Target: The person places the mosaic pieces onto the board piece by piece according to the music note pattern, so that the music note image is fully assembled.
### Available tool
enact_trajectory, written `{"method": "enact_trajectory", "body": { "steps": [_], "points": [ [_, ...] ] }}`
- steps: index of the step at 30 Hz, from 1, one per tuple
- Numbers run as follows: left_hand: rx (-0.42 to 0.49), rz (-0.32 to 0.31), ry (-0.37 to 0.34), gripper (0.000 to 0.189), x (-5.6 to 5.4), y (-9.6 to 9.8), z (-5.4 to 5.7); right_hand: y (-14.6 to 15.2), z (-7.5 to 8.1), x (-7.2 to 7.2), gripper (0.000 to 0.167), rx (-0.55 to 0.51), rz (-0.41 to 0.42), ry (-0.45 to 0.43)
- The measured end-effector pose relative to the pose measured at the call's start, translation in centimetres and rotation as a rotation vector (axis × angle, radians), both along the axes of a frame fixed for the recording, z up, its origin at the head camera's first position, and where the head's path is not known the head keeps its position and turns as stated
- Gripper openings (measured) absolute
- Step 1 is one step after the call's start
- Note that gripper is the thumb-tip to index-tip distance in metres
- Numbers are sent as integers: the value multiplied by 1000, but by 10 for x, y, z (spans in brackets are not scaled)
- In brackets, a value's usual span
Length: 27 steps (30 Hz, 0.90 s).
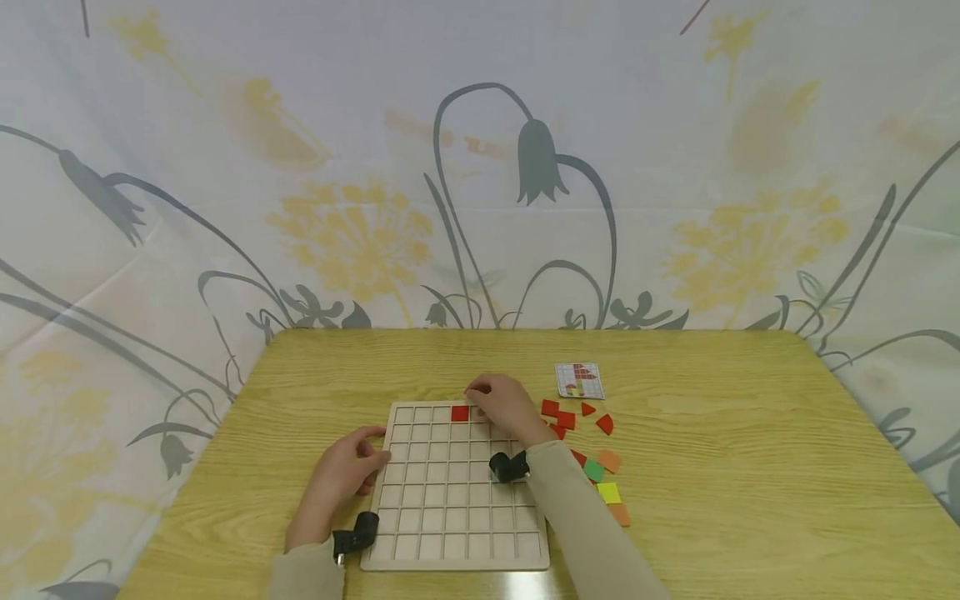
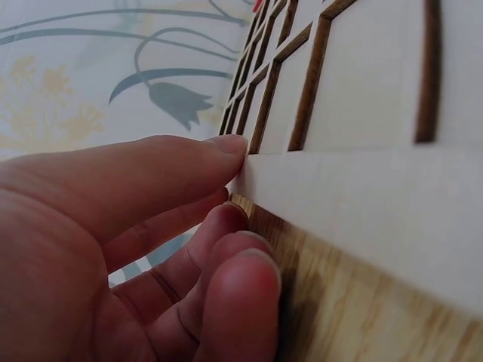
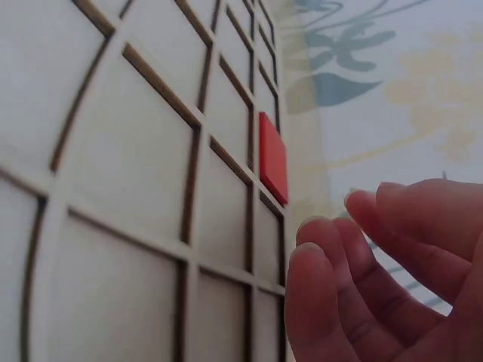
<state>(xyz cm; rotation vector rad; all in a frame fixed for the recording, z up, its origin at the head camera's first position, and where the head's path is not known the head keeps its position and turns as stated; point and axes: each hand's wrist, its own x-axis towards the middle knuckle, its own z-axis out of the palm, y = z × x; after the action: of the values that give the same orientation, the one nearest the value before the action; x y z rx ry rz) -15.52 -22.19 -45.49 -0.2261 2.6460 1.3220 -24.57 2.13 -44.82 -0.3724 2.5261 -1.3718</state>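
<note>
A pale wooden grid board (image 1: 455,564) lies flat on the table, and one red square tile (image 1: 460,413) sits in its top row. My left hand (image 1: 347,463) is at the board's left edge. In the left wrist view its thumb tip touches the edge strip, with the other fingers loosely bent beside the board. My right hand (image 1: 504,403) hovers over the board's far edge, just right of the red tile. In the right wrist view its fingers (image 3: 313,290) are loosely bent, with a gap to the thumb and nothing seen between them.
Right of the board lie several loose pieces: red squares (image 1: 566,421), a red triangle (image 1: 588,409), a red quarter-round (image 1: 604,424), a green piece (image 1: 594,471), a yellow square (image 1: 608,493) and orange pieces (image 1: 610,461). Behind them is a pattern card (image 1: 568,381). A flowered curtain (image 1: 480,250) borders the table.
</note>
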Motion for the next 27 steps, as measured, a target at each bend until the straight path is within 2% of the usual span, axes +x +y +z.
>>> {"method": "enact_trajectory", "body": {
  "steps": [7,15,22,27],
  "points": [
    [-7,-8,-8,43,-1,1,-2,26,11,2,25,16,9,-3],
    [-6,-11,-7,42,-2,1,-2,57,21,6,26,56,24,50],
    [-15,-14,-3,42,-2,0,-2,82,24,15,29,55,17,64],
    [-4,-10,-5,43,-2,-2,-3,103,22,20,30,81,-29,105]
  ]
}}
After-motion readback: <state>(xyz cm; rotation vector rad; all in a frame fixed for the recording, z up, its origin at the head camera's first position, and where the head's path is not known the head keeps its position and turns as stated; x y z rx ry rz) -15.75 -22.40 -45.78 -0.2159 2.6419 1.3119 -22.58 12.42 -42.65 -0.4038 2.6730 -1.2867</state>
